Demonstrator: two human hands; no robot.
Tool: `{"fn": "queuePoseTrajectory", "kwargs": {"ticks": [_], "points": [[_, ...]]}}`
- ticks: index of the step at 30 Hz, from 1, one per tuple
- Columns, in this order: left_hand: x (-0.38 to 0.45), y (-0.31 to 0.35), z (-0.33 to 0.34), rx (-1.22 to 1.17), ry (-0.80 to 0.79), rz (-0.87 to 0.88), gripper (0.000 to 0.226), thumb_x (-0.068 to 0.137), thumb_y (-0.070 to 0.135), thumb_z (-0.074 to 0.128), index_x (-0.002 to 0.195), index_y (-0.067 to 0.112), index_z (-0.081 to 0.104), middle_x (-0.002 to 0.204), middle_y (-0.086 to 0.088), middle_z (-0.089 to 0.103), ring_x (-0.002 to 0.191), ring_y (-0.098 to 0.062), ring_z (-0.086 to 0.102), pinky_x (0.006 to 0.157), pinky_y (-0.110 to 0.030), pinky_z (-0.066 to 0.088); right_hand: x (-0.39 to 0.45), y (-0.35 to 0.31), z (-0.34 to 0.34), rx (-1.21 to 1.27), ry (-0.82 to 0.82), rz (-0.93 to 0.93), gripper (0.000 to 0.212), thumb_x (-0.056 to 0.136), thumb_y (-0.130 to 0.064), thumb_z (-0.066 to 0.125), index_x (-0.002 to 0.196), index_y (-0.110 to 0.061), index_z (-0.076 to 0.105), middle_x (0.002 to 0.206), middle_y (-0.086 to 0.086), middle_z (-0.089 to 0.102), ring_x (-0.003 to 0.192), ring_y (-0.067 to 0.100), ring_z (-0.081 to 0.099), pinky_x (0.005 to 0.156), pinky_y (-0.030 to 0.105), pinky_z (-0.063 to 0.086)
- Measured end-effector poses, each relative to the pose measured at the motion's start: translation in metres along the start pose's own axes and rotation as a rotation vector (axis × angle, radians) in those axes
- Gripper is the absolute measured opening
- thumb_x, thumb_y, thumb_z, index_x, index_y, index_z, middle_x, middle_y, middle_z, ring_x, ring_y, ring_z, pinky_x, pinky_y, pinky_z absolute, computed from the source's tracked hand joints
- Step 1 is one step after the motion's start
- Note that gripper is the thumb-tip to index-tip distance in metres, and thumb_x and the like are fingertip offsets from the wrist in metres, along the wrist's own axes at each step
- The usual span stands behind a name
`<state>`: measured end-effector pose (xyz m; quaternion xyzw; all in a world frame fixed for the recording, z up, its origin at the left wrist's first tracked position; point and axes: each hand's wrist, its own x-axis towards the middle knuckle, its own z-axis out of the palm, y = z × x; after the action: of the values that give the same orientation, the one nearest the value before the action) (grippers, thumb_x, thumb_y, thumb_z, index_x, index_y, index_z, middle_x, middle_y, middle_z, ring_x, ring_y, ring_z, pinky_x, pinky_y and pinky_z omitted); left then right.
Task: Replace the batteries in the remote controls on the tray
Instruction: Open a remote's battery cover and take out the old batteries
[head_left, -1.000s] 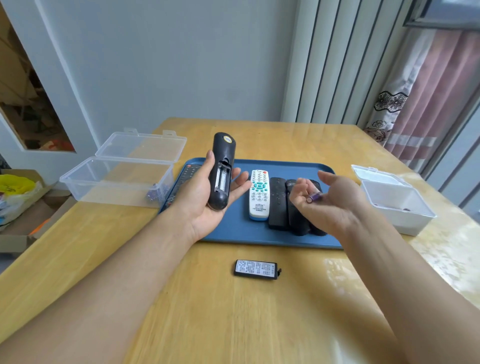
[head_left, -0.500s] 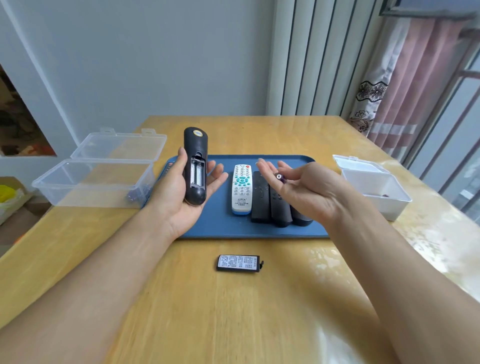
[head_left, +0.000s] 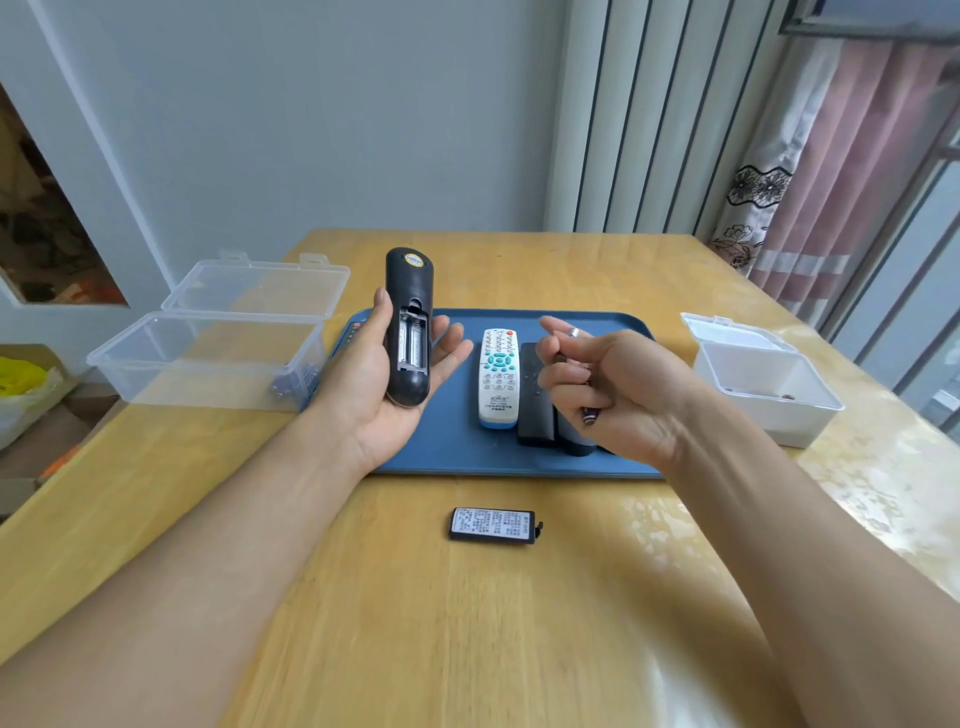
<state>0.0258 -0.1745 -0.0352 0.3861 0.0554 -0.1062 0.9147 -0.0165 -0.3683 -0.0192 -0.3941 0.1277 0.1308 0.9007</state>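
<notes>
Wooden table (head_left: 467, 623), grey wall; left hand (head_left: 384, 384) cradling black remote (head_left: 408, 327), right hand (head_left: 613, 389) seemingly pinching batteries (head_left: 589, 414).

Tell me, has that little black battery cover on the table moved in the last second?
No. The battery cover lies flat on the wooden table, just in front of the blue tray's near edge, as earlier. Only the camera shifted.
</notes>
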Motion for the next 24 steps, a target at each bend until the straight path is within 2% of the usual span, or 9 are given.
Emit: {"fn": "queuePoseTrajectory", "kwargs": {"ticks": [4,6,9,13,15,19,21,23,24], "points": [[-0.001,0.000,0.000,0.009,-0.001,-0.008,0.045,0.103,0.042,0.052,0.114,0.001,0.064,0.084,-0.014,0.069,0.073,-0.024,0.075,0.085,-0.045,0.062,0.001,-0.003,-0.002,0.001,0.056,-0.030,0.026,0.103,-0.009,0.045,0.123,-0.015,0.060,0.069,0.002,0.051,0.050,0.008,0.029,0.032,0.016,0.020],[-0.002,0.000,0.001,0.011,-0.004,-0.010,0.044,0.102,0.042,0.052,0.113,0.001,0.064,0.083,-0.013,0.070,0.072,-0.024,0.075,0.085,-0.046,0.062,0.002,-0.005,-0.004,0.084,0.085,-0.016,0.019,0.103,-0.017,0.048,0.115,-0.012,0.063,0.064,0.000,0.046,0.049,0.008,0.026,0.033,0.016,0.017],[-0.003,-0.001,0.001,0.012,-0.003,-0.010,0.043,0.103,0.042,0.052,0.112,0.002,0.064,0.081,-0.013,0.070,0.071,-0.024,0.075,0.085,-0.046,0.061,0.003,-0.008,-0.008,0.251,0.147,-0.012,0.023,0.104,-0.024,0.046,0.105,-0.011,0.065,0.054,-0.004,0.036,0.040,0.007,0.027,0.034,0.015,0.016],[-0.003,-0.002,0.000,0.010,-0.004,-0.013,0.044,0.103,0.042,0.052,0.114,0.002,0.064,0.080,-0.013,0.071,0.072,-0.024,0.075,0.085,-0.046,0.061,0.003,-0.014,-0.011,0.497,0.223,0.018,0.018,0.101,-0.017,0.051,0.097,-0.005,0.064,0.056,-0.001,0.043,0.033,0.010,0.042,0.031,0.015,0.036],[-0.003,-0.002,0.000,0.008,-0.003,-0.013,0.045,0.103,0.042,0.052,0.115,0.001,0.064,0.079,-0.013,0.071,0.072,-0.023,0.075,0.086,-0.046,0.061,0.004,-0.017,-0.012,0.636,0.281,-0.010,0.018,0.100,-0.016,0.054,0.107,-0.001,0.062,0.065,0.006,0.052,0.035,0.017,0.051,0.033,0.020,0.045],[-0.003,-0.002,0.001,-0.004,0.005,-0.013,0.045,0.103,0.043,0.052,0.115,0.001,0.064,0.079,-0.012,0.070,0.073,-0.022,0.075,0.087,-0.046,0.061,0.002,-0.027,-0.016,0.804,0.340,-0.107,0.029,0.103,-0.022,0.048,0.115,0.004,0.056,0.084,0.020,0.058,0.046,0.039,0.063,0.052,0.046,0.061],[-0.003,-0.001,0.001,-0.018,0.011,-0.014,0.046,0.103,0.043,0.052,0.112,0.000,0.064,0.079,-0.012,0.071,0.072,-0.022,0.075,0.088,-0.046,0.060,0.001,-0.030,-0.019,0.824,0.344,-0.128,0.031,0.104,-0.024,0.044,0.116,0.003,0.053,0.094,0.026,0.060,0.065,0.044,0.067,0.065,0.055,0.061],[-0.003,-0.001,0.001,-0.029,0.014,-0.014,0.046,0.102,0.043,0.052,0.111,0.000,0.065,0.079,-0.013,0.070,0.072,-0.022,0.075,0.088,-0.045,0.060,0.002,-0.030,-0.020,0.801,0.334,-0.126,0.032,0.105,-0.025,0.041,0.120,0.002,0.050,0.105,0.030,0.058,0.088,0.040,0.067,0.076,0.060,0.059],[-0.003,-0.001,0.001,-0.029,0.014,-0.013,0.046,0.102,0.043,0.052,0.111,0.000,0.065,0.080,-0.012,0.070,0.072,-0.022,0.075,0.088,-0.045,0.061,0.002,-0.029,-0.020,0.781,0.328,-0.114,0.033,0.105,-0.025,0.041,0.121,0.002,0.049,0.109,0.030,0.057,0.093,0.039,0.066,0.080,0.061,0.057]]}}
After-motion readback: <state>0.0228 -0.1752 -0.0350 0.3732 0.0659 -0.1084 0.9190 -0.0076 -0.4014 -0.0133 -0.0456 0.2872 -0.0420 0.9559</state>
